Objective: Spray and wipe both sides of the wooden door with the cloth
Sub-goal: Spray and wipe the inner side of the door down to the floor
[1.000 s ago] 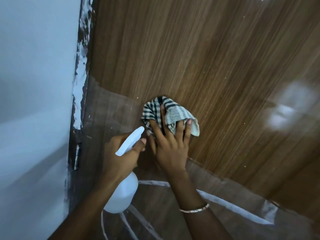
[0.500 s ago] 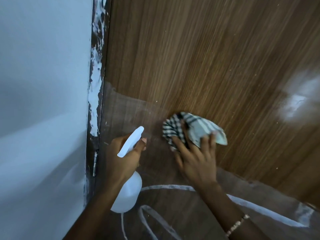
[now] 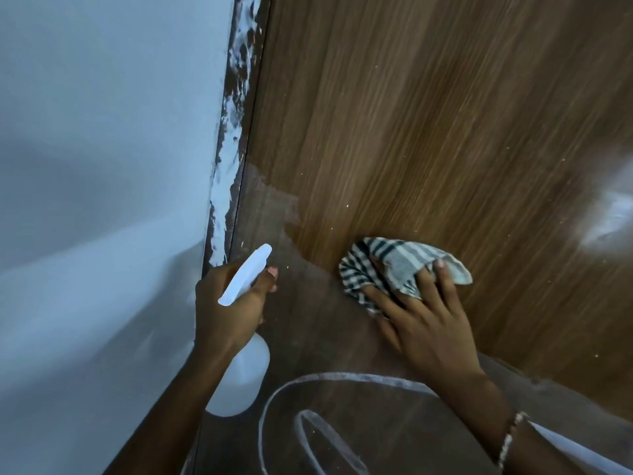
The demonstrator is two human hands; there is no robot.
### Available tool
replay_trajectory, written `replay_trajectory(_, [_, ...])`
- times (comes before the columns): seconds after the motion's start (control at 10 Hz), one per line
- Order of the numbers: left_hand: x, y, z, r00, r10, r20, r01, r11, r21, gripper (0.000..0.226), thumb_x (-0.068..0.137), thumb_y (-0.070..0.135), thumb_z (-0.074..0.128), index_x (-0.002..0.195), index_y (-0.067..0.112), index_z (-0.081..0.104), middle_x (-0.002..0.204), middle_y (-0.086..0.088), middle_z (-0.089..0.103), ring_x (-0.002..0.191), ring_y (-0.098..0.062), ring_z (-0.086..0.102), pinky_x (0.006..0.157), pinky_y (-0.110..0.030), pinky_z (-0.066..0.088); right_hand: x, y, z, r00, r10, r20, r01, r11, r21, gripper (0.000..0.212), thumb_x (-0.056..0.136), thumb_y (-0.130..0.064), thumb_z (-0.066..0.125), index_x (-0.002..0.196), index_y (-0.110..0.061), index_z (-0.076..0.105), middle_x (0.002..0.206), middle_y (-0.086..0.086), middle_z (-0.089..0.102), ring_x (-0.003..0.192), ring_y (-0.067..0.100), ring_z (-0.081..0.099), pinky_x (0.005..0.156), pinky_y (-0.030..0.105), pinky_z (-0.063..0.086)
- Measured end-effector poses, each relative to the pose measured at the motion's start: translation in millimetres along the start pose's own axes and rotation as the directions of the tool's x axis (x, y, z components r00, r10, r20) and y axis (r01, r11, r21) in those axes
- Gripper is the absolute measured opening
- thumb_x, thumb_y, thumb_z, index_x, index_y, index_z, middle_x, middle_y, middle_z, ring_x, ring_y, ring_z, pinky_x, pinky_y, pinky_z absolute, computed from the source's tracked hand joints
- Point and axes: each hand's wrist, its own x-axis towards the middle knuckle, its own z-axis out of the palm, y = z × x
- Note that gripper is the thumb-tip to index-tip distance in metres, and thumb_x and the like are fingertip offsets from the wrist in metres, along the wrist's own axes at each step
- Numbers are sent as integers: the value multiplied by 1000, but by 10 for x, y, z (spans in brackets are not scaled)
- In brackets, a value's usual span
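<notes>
Counts: 1 wooden door (image 3: 445, 132), 1 spray bottle (image 3: 239, 382), 1 cloth (image 3: 400, 265), 2 hands, 1 bracelet (image 3: 510, 440).

Left of the door: a pale wall (image 3: 102, 166), then the door's dark edge strip (image 3: 229, 166), smeared with white paint. Left hand (image 3: 226, 310) is in front of the door's lower left part, fingers wrapped round the white spray bottle's neck, nozzle aimed at the door, bottle body hanging below the fist. The checked cloth lies flat on the door face, about mid-width. Right hand (image 3: 424, 323) presses it there with fingers spread and straight, 1 finger tucked under a fold. The bracelet is on the right wrist. The door's lower area looks dull grey, with white curved lines (image 3: 342, 376) on it. Glare patch (image 3: 609, 214) on the door's right side.
</notes>
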Motion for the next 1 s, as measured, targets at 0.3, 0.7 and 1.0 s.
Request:
replay_trajectory(0.3, [123, -70, -269, 989, 43, -144, -36, 998, 54, 23, 84, 40, 76, 88, 18, 72, 76, -7, 73, 50, -21, 63, 55, -27, 52, 1101, -814, 331, 993, -79, -82, 90, 987, 134, 35, 100, -34, 62, 133, -26, 69, 120, 8, 70, 132, 46, 46, 124, 63, 16])
replay_trajectory(0.7, [204, -83, -477, 976, 56, -208, -27, 990, 139, 21, 87, 37, 73, 90, 16, 71, 75, -5, 69, 53, -20, 61, 48, -17, 45, 2308, -990, 306, 936, 202, -289, -153, 971, 183, 39, 101, -30, 57, 139, -22, 64, 137, 6, 65, 144, 45, 40, 123, 63, 19])
replay_trajectory(1.0, [149, -179, -658, 975, 64, -211, -33, 988, 148, 42, 84, 50, 72, 101, 12, 73, 85, -9, 74, 61, -25, 66, 60, -33, 58, 1036, -1787, 865, 939, -324, 111, 300, 935, 187, 46, 98, -29, 39, 133, -21, 68, 138, 6, 65, 139, 41, 49, 126, 54, 8])
